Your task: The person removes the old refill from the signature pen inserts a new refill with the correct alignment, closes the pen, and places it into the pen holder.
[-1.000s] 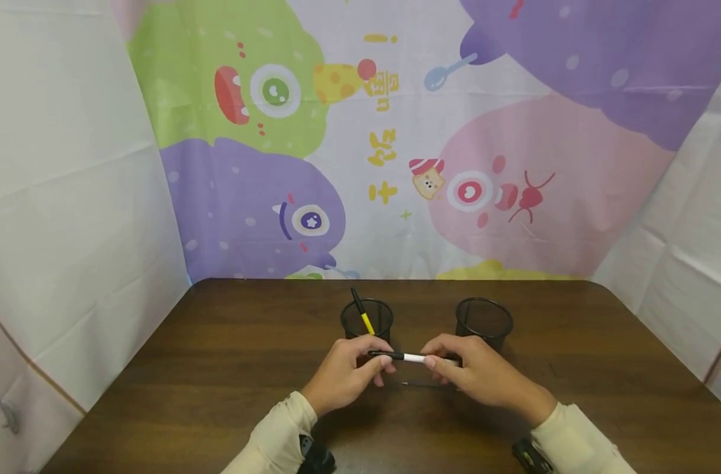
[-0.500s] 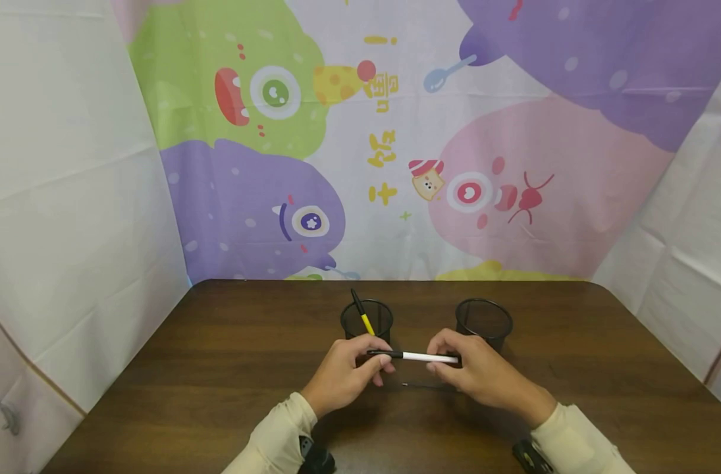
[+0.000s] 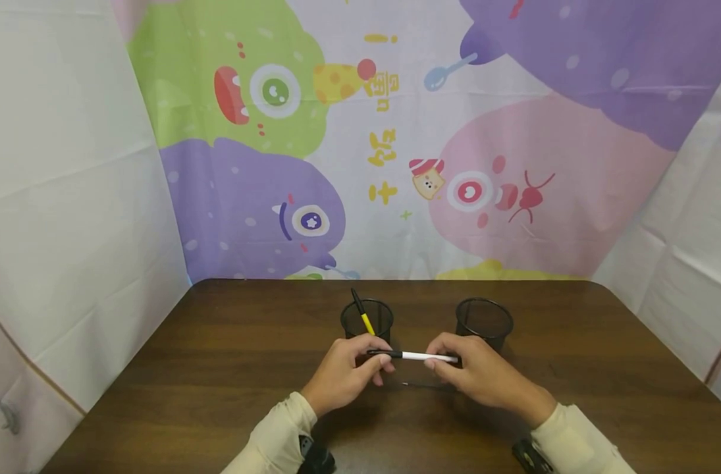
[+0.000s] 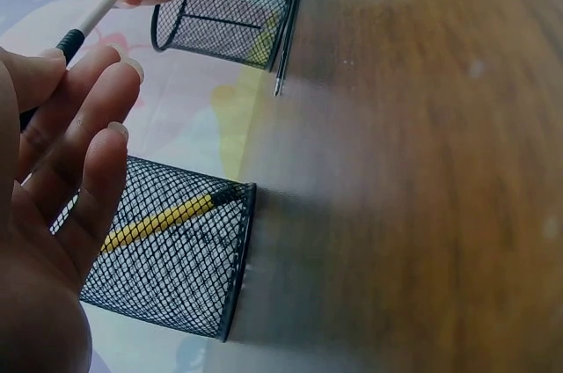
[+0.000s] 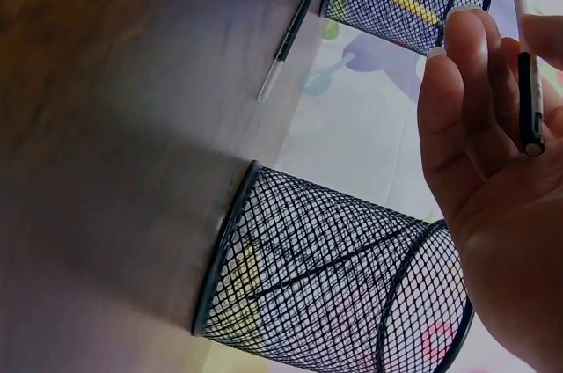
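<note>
A white pen (image 3: 416, 356) with black ends is held level between both hands above the table. My left hand (image 3: 344, 373) pinches its black left end between thumb and fingers. My right hand (image 3: 487, 373) pinches its right end; the right wrist view shows a short black end piece sticking out past the thumb. Beneath the hands a thin dark pen refill (image 5: 288, 43) lies on the table, its tip pointing left in the head view. Behind the left hand, a black-and-yellow pen (image 3: 361, 309) leans in a black mesh cup (image 4: 167, 289).
A second black mesh cup (image 5: 303, 281) stands behind the right hand, with no pen visible in it. Under everything is a dark wooden table (image 3: 230, 355). A cartoon-print cloth (image 3: 390, 243) hangs at its far edge, with white cloth on both sides.
My right hand's fingertips have shifted slightly right along the pen, baring more of the white barrel. The left hand, the refill and both cups keep their places.
</note>
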Demonstrator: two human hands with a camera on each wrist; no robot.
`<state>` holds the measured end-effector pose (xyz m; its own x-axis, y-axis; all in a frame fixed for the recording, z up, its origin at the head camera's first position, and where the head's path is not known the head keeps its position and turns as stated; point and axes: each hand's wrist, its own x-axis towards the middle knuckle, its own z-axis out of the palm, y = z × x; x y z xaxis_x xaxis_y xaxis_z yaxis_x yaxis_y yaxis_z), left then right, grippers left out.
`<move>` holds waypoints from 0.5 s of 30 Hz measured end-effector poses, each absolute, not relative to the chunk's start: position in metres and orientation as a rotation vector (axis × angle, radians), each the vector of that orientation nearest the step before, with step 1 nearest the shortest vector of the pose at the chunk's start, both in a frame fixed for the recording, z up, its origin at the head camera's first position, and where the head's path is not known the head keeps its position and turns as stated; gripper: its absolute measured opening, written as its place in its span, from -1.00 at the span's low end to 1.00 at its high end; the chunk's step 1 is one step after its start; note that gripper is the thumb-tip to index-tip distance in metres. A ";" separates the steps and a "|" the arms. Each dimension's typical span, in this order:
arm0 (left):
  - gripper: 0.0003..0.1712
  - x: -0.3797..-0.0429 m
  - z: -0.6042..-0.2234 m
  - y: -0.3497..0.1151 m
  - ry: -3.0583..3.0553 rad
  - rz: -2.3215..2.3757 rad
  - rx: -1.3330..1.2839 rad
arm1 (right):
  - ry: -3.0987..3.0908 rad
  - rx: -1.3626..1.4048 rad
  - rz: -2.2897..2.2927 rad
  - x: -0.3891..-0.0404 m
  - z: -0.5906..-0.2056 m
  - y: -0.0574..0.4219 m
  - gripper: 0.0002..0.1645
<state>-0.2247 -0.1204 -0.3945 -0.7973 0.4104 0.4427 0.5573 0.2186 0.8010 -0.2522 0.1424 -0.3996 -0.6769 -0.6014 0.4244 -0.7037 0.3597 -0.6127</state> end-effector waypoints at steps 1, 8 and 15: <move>-0.90 -0.225 -0.394 -0.120 -2.344 -1.633 -0.937 | -2.481 1.205 1.220 -0.252 -0.400 0.143 -0.93; -0.89 -0.225 -0.394 -0.121 -2.344 -1.638 -0.940 | -2.515 1.186 1.245 -0.252 -0.399 0.142 -0.87; -0.88 -0.224 -0.393 -0.121 -2.347 -1.626 -0.940 | -2.526 1.183 1.231 -0.252 -0.398 0.143 -0.93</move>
